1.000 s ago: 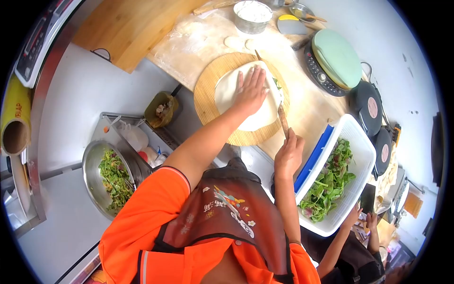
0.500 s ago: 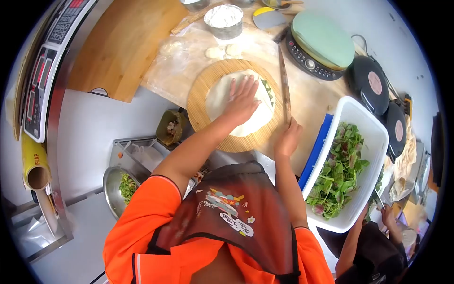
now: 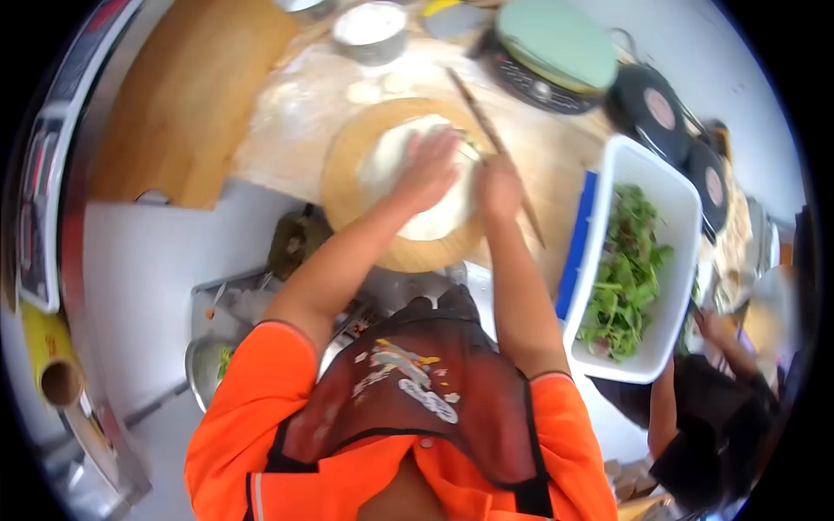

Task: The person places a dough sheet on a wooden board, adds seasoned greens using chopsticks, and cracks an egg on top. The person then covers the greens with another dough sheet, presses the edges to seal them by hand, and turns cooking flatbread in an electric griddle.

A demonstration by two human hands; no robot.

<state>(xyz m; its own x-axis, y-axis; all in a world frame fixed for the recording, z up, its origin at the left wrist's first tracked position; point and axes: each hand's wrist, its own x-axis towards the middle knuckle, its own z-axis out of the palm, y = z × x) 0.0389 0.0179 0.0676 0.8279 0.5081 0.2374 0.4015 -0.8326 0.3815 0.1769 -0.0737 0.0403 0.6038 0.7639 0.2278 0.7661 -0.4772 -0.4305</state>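
Observation:
A thin white sheet of dough [image 3: 434, 221] lies on a round wooden board [image 3: 343, 178] on the floured worktop. My left hand [image 3: 428, 169] rests flat on the dough with its fingers stretched out. At the dough's right edge is my right hand [image 3: 499, 187], blurred, its fingers hidden. A slim brown rolling stick [image 3: 479, 113] lies slanted to the right of the board, passing beside my right hand. A little green filling shows near the dough's upper right edge.
A white basket of leafy greens [image 3: 695, 252] stands at the right. Behind are a green-lidded cooker [image 3: 556, 39], black round pans [image 3: 651, 108] and a bowl of white flour [image 3: 371, 52]. A co-worker [image 3: 721, 417] is at the lower right.
My right hand has let go of the stick and moved left to the dough's edge. The stick now lies slanted on the worktop. The view has shifted.

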